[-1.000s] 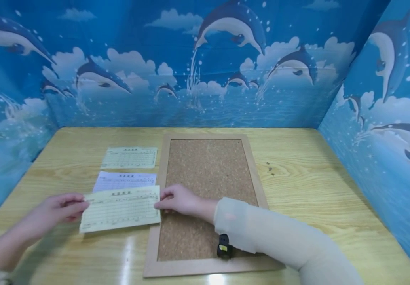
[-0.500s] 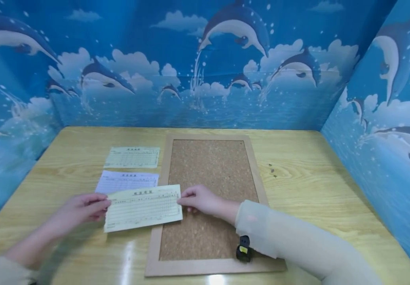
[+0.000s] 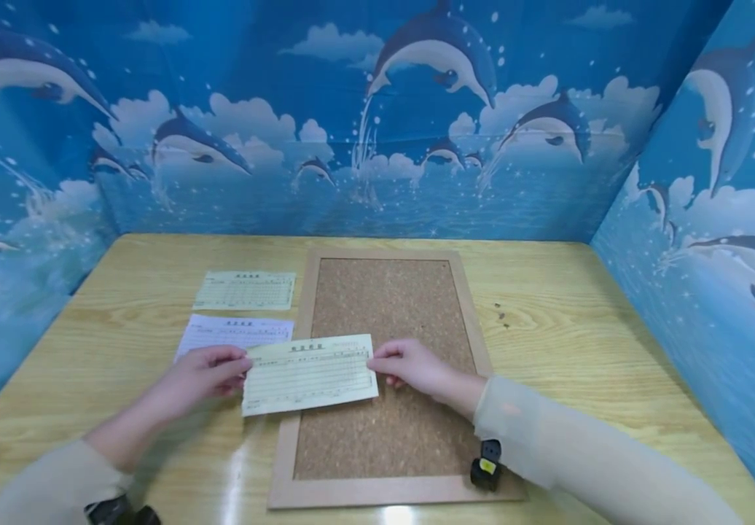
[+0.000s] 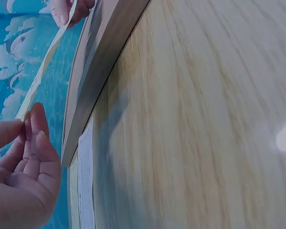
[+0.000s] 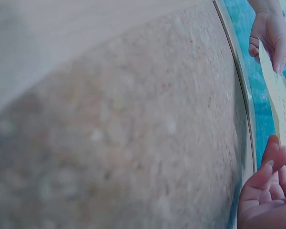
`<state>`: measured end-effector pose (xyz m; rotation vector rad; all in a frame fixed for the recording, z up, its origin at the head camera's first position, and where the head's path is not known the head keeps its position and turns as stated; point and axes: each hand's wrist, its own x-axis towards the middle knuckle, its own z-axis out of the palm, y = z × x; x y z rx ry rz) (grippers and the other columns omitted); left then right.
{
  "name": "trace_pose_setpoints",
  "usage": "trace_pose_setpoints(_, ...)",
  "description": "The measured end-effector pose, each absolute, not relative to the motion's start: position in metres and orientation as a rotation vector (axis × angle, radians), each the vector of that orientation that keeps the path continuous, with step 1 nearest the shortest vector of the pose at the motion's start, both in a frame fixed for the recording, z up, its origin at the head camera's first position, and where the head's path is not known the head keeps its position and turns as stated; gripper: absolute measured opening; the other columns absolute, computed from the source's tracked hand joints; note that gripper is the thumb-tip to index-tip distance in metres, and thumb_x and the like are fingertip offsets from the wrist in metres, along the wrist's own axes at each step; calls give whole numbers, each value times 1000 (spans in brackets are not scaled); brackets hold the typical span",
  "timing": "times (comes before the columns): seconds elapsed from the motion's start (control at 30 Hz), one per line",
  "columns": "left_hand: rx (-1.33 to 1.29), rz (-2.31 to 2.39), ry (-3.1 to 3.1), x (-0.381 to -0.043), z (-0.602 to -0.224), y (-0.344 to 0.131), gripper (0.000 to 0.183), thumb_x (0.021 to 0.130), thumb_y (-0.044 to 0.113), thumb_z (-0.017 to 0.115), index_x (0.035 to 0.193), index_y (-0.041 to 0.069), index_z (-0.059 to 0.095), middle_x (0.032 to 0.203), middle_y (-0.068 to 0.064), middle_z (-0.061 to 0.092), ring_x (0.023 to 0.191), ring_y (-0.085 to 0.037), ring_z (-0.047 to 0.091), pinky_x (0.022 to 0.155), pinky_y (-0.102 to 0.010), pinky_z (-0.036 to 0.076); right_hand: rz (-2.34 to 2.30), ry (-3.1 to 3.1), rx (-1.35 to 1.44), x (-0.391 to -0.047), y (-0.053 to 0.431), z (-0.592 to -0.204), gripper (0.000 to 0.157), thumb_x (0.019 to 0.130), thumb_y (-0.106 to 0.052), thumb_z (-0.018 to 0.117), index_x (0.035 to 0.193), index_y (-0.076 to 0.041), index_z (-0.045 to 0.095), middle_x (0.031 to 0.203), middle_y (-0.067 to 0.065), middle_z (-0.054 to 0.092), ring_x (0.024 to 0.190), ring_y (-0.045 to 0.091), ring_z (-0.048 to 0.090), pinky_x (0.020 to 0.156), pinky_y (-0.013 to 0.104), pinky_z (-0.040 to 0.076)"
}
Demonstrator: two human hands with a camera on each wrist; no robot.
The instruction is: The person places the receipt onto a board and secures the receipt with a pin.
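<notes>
A pale yellow printed form (image 3: 310, 375) is stretched between my two hands, raised above the table and tilted slightly. My left hand (image 3: 203, 375) pinches its left edge between thumb and fingers. At the right edge, my right hand (image 3: 417, 368) pinches it the same way, over the corkboard (image 3: 384, 437). In the left wrist view the form (image 4: 40, 71) appears edge-on, and so does the form (image 5: 275, 95) in the right wrist view. Its right part covers some of the cork; its left part hangs over the board's wooden frame and the table.
A pale green form (image 3: 245, 290) lies on the wood-grain table (image 3: 541, 408) left of the board. Below it is a white-lilac form (image 3: 233, 332), partly hidden by the held one. Several tiny dark bits (image 3: 500, 315) lie right of the board. A dolphin-print curtain (image 3: 377, 182) surrounds the table.
Both hands have moved to the right together, carrying the yellow form from over the table at the left until it partly overlaps the corkboard. The other forms lie where they were.
</notes>
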<state>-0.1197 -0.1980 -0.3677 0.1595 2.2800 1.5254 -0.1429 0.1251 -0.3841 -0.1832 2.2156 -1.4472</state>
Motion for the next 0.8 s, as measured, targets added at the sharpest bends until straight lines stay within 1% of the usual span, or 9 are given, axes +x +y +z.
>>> trace_pose_setpoints(0.13,155,1502,2312,-123,-369,-187,28,93,19,56,101,-9,59,79,-5,61,72,-16,59,67,-29,53,-1440,2263,-128,-142,134,-385,15,88,-15,64,94,-2,69,70,2,60,60,10,53,58,25,47)
trace_pose_setpoints(0.33,153,1516,2302,-127,-370,-179,27,93,17,56,99,-9,59,77,-5,60,71,-17,58,66,-27,52,-1427,2294,-51,-140,140,-380,14,87,-16,66,92,-3,69,67,2,58,60,11,53,59,25,48)
trace_pose_setpoints(0.63,123,1529,2286,-129,-367,-170,26,92,17,57,100,-8,60,78,-5,61,72,-17,58,67,-29,52,-1383,2326,-3,-140,148,-378,16,86,-22,67,93,-7,69,69,3,59,63,13,53,61,26,47)
trace_pose_setpoints(0.8,116,1533,2277,-131,-366,-165,27,92,15,58,102,-9,60,78,-4,62,72,-16,59,67,-29,53,-1404,2329,0,-140,152,-378,17,86,-20,67,92,-5,69,69,3,58,62,12,52,61,26,47)
